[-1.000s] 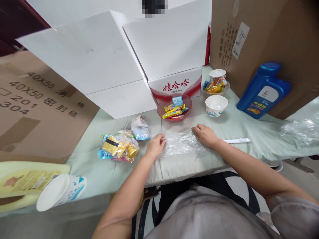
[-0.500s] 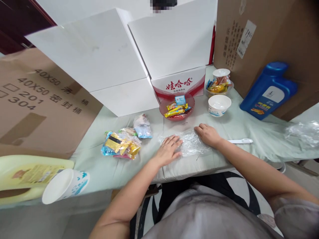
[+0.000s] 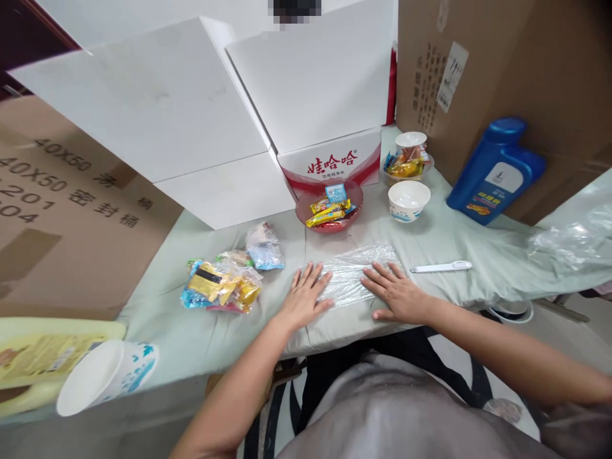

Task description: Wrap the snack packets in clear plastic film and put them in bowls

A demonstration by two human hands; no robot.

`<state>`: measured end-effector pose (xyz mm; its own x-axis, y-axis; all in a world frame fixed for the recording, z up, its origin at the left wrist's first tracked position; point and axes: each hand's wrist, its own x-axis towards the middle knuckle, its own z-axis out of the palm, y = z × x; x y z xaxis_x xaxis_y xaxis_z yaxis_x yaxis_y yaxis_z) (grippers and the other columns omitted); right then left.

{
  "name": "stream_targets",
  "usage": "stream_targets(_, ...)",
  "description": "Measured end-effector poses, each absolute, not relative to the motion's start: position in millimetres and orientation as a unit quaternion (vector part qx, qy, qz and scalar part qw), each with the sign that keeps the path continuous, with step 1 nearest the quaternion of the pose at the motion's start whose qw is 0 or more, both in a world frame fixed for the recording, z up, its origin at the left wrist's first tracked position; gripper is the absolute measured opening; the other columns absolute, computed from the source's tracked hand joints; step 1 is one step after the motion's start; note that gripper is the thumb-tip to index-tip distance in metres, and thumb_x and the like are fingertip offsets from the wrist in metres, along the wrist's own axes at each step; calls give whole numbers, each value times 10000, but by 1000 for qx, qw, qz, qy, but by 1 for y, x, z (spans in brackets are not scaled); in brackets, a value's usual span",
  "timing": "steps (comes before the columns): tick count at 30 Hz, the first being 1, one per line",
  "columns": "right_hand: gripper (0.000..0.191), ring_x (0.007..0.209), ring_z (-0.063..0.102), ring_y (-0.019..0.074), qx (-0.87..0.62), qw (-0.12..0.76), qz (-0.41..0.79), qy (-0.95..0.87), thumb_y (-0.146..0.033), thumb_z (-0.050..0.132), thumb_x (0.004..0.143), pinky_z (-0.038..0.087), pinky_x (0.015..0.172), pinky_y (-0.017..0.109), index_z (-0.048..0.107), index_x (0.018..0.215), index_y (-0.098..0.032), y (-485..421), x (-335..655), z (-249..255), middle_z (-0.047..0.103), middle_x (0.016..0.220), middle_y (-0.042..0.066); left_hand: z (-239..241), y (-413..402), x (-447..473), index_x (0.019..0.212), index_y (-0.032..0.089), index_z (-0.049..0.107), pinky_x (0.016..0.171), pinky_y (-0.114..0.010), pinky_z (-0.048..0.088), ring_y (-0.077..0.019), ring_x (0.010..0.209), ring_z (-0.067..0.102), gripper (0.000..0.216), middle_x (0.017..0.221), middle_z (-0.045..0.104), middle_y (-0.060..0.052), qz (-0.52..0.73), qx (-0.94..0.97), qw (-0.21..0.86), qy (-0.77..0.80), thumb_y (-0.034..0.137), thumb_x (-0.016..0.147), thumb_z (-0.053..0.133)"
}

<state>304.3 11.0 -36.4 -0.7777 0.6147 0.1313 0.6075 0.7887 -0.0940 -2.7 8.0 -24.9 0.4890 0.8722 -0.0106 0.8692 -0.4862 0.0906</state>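
A crinkled clear plastic bag [image 3: 347, 275] lies flattened on the pale green cloth near the table's front edge. My left hand [image 3: 306, 296] rests on its left side, palm down with the fingers spread. On its right side my right hand [image 3: 396, 293] lies flat, fingers apart. Just right of that hand is a white pen-like utility knife [image 3: 440, 266]. Left of my left hand sit several packaged snacks [image 3: 224, 284] in shiny wrappers, with another clear and blue packet [image 3: 264, 245] beside them.
Behind the bag stands a red translucent bowl [image 3: 306, 220] of wrapped snacks. A white paper bowl [image 3: 409, 203], a blue bottle [image 3: 497, 172] and crumpled plastic [image 3: 567, 245] are to the right. A paper cup [image 3: 136, 366] tilts at front left. Boxes [image 3: 329, 162] line the back.
My right hand has come down toward me and spread flat, the plastic now smoother beneath both hands. My left hand has shifted slightly left. The view has also shifted a little.
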Motion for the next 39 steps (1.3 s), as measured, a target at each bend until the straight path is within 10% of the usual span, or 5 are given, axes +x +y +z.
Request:
stream_targets(9,428,1149,555,273,-370,155,43,-915,-292,545,926,448,953,450,546,1334,-162,-36,369,-28,628,1236,152,-20,-53,-20,1248,182,584,1066,-450,431,-280,1266,508,417,1259,616,-136,138,899,41,414,393,889,592)
stream_targets(20,183,937,635,192,-358,288,159,-874,-153,460,950,510,843,366,625,1003,-210,-39,376,-11,694,923,62,-3,-74,-4,918,213,629,907,-377,511,-212,1017,610,97,988,674,-63,199,870,129,433,197,911,533)
stream_targets(28,276,845,691,199,-513,233,146,-813,-262,383,972,533,735,319,639,1055,-201,-15,362,-20,723,977,65,-8,-42,-3,941,211,581,663,-263,510,-146,688,646,161,774,674,-7,238,743,206,590,304,943,450)
stream_targets(39,310,677,640,177,-625,83,19,-776,-302,362,994,310,546,287,644,1012,-173,-3,337,-23,704,944,89,-21,-13,16,949,221,627,642,-244,457,-173,754,685,147,869,736,-26,130,725,50,675,287,924,497)
